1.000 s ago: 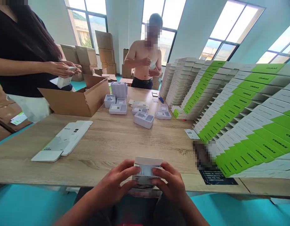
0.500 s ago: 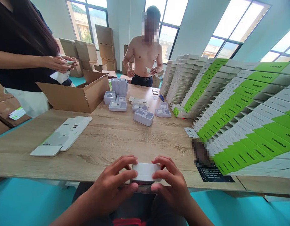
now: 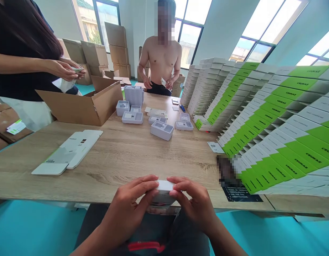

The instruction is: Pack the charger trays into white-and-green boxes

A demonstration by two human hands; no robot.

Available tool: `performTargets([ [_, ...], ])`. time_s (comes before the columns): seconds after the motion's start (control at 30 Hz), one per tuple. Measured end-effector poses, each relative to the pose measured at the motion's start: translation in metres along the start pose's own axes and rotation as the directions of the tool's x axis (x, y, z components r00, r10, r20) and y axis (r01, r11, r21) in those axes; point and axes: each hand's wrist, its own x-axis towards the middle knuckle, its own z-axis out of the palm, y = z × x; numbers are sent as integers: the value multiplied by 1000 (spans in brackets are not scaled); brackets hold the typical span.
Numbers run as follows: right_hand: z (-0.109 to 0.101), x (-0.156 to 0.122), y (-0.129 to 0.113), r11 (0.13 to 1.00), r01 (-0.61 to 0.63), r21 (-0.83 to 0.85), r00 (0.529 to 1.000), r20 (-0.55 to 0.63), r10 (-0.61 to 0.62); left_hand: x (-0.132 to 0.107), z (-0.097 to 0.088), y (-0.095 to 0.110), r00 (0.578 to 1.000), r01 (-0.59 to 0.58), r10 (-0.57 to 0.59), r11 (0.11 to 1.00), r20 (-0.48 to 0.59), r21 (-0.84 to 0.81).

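Observation:
A small white box (image 3: 165,186) is held between my two hands, just over the near edge of the table (image 3: 121,160). My left hand (image 3: 135,201) grips its left end, with the fingers on top and the thumb at the near corner. On the opposite end my right hand (image 3: 192,201) has its fingers and thumb pinched together. The box's underside is hidden. Flattened white cartons (image 3: 71,151) lie on the table to the left of my hands. A white plastic tray (image 3: 161,130) rests farther ahead.
Stacks of white and green boxes (image 3: 284,142) rise along the right side. An open cardboard box (image 3: 81,106) stands at the back left. One person (image 3: 161,60) stands across the table and another (image 3: 22,57) at the left, both handling small items. A blue object (image 3: 182,107) lies near the stacks.
My fingers have closed in at the box's ends, and its near side now shows more. My thumbs have moved up toward the top corners. The whole view has shifted slightly.

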Motion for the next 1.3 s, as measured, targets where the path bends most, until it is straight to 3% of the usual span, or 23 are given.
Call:
performTargets([
  [0.13, -4, 1, 8, 994, 105, -6, 994, 37, -105, 1, -3, 1, 998, -61, 61, 998, 4, 19],
  [0.23, -9, 1, 14, 975, 222, -15, 971, 98, -219, -1, -3, -7, 985, -173, 171, 984, 31, 53],
  [0.37, -12, 0, 20, 941, 338, -34, 936, 116, -332, -5, -5, -28, 904, -427, 422, 898, 61, 106],
  [0.47, -8, -2, 23, 932, 358, -55, 932, 82, -353, -9, -3, -44, 863, -505, 501, 854, 66, 125],
  [0.57, -1, -8, 26, 944, 325, -63, 946, 30, -324, -19, 11, -50, 907, -420, 418, 907, 43, 33],
  [0.67, -1, -14, 25, 977, 208, -40, 977, -33, -210, -28, 29, -42, 993, -112, 114, 984, 7, -135],
  [0.73, -9, -13, 18, 998, 60, 21, 996, -71, -58, -23, 33, -31, 1000, 24, -26, 992, -12, -120],
  [0.77, -15, -10, 13, 998, -26, 62, 997, -74, 30, -17, 32, -26, 1000, 1, -2, 998, -27, -60],
  [0.8, -21, -5, 6, 989, -111, 95, 991, -60, 117, -7, 30, -20, 995, -95, 96, 995, -38, 15],
  [0.83, -28, 1, -1, 976, -192, 103, 980, -31, 196, 4, 26, -16, 972, -232, 235, 968, -28, 94],
  [0.87, -34, 8, -8, 962, -262, 78, 965, 8, 263, 17, 22, -13, 923, -380, 385, 911, -3, 161],
  [0.97, -45, 36, -16, 920, -373, -117, 908, 158, 388, 55, 19, -16, 741, -661, 665, 699, 93, 273],
  [1.03, -47, 56, -1, 904, -379, -198, 874, 245, 420, 73, 29, -31, 688, -710, 718, 634, 108, 306],
  [1.1, -50, 79, 33, 910, -320, -263, 891, 242, 384, 81, 47, -53, 685, -709, 723, 632, 89, 313],
  [1.13, -54, 92, 55, 896, -285, -341, 914, 186, 362, 83, 57, -65, 702, -692, 709, 655, 70, 304],
  [1.2, -67, 121, 107, 789, -263, -555, 949, 1, 317, 82, 78, -90, 777, -620, 627, 744, 61, 250],
  [1.27, -89, 155, 158, 622, -375, -687, 921, -204, 331, 79, 99, -112, 839, -544, 527, 824, 137, 161],
  [1.3, -101, 172, 180, 573, -432, -697, 898, -277, 341, 78, 107, -122, 849, -520, 497, 846, 180, 120],
])
